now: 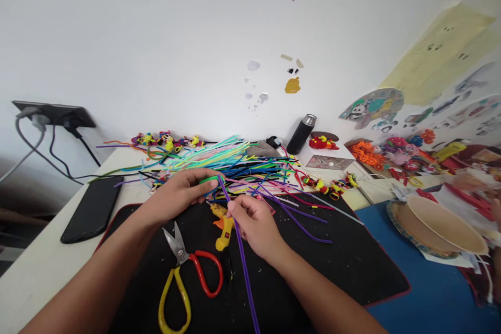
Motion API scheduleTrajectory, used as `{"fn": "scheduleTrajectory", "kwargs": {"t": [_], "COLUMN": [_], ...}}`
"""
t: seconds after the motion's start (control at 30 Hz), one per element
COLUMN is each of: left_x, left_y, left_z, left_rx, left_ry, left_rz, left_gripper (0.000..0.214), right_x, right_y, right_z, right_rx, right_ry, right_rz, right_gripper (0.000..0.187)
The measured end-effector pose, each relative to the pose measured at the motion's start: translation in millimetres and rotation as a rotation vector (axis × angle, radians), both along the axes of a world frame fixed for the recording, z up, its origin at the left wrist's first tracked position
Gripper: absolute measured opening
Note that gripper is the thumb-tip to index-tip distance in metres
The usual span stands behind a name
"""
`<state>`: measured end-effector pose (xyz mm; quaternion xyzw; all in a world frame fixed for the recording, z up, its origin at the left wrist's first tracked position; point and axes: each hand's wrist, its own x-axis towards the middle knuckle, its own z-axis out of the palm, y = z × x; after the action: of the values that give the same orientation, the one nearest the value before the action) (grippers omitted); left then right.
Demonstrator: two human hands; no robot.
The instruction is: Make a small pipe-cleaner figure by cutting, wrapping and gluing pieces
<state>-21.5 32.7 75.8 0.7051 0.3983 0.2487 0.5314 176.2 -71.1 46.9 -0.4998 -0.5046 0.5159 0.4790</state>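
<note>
My left hand (182, 193) is closed in a pinch on a short green pipe cleaner (209, 179) bent into a loop. My right hand (254, 222) pinches a long purple pipe cleaner (242, 255) that crosses the green one at its top end and trails down toward me. Both hands hover over a black mat (344, 261), just in front of a big pile of coloured pipe cleaners (238, 164).
Scissors (183, 276) with red and yellow handles and a yellow glue gun (224, 229) lie on the mat. A black phone (92, 209) lies left, a dark bottle (300, 134) at the back, a shallow bowl (442, 224) right. Small finished figures (166, 141) line the wall.
</note>
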Motion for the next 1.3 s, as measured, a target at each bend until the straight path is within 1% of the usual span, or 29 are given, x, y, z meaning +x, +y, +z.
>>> {"fn": "scheduleTrajectory", "kwargs": {"t": [0.2,0.47,0.73,1.03,1.3], "left_x": [0.3,3.4,3.4,11.2,14.8], "left_y": [0.0,-3.1,-2.8,-11.8,-16.4], "left_z": [-3.0,-3.5,-10.9,-1.6,-1.7], "left_rx": [-0.04,-0.161,-0.259,-0.4,-0.45], "left_ry": [-0.038,-0.161,-0.273,-0.367,-0.409], "left_rz": [0.01,0.037,0.002,0.011,-0.058], "left_gripper": [0.067,0.058,0.051,0.051,0.049], "right_x": [3.7,6.3,9.6,16.7,18.1], "right_y": [-0.5,-0.8,1.1,4.1,5.2], "right_z": [1.6,-2.1,-3.4,-11.7,-10.8], "right_rx": [-0.006,-0.017,-0.029,-0.025,-0.026], "right_ry": [-0.032,-0.013,0.014,0.028,0.017], "right_rz": [-0.013,-0.012,-0.008,-0.027,-0.032], "right_gripper": [0.048,0.049,0.051,0.052,0.052]}}
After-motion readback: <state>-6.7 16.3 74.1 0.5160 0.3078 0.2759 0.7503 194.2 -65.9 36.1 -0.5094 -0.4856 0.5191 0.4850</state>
